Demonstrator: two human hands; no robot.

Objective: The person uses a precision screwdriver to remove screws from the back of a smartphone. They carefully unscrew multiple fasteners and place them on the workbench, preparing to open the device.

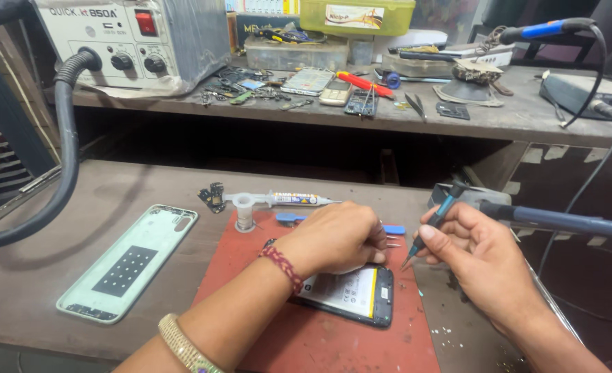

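Observation:
An opened black phone (361,297) with its white battery showing lies on a red work mat (333,342). My left hand (337,238) rests over the phone's top end, fingers curled around thin tweezers whose tips stick out to the right. My right hand (482,255) grips a blue-handled soldering iron (561,221) and a thin dark tool (434,224), whose tip points down near the tweezers' tips, just right of the phone's upper corner.
A pale green phone back cover (130,262) lies left of the mat. A flux syringe (289,199) and small solder spool (244,211) sit behind it. A rework station (133,41) with black hose (64,145) stands upper left. The rear shelf (527,114) holds phones, tools and boxes.

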